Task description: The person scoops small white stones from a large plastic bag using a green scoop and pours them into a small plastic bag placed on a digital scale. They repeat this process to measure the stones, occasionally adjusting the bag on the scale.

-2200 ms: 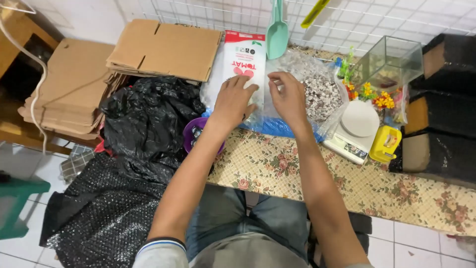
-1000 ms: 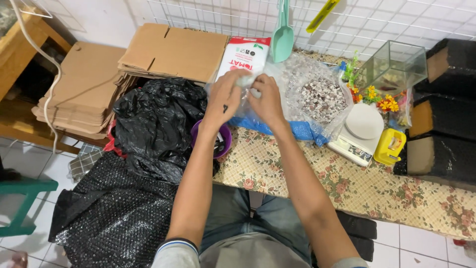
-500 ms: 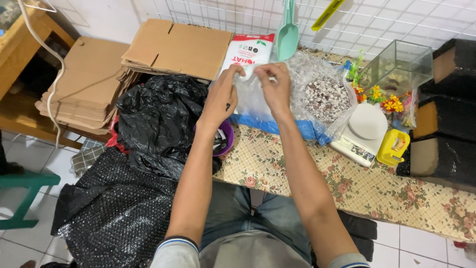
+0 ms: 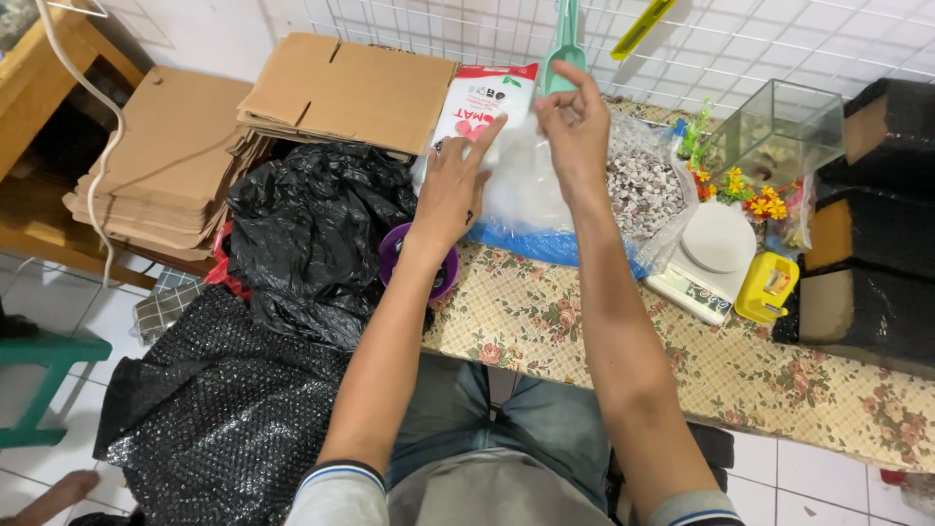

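Head view showed the left hand [image 4: 450, 190] and the right hand [image 4: 575, 131] raised together, fingertips pinched on the top of a small clear plastic bag [image 4: 516, 180] that hung between them, above a larger clear sack of mixed pebbles [image 4: 643, 190] and a blue-edged plastic sheet [image 4: 545, 244]. Just under the left wrist sat a purple round bowl [image 4: 394, 255] on the floral-patterned tablecloth [image 4: 682, 360], with a crumpled black plastic bag [image 4: 312, 234] beside it. Further out stood a white kitchen scale [image 4: 711, 248], a yellow tape dispenser [image 4: 767, 287], a small glass tank [image 4: 779, 131], flattened brown cardboard boxes [image 4: 341, 88] and a hanging green scoop [image 4: 563, 49].
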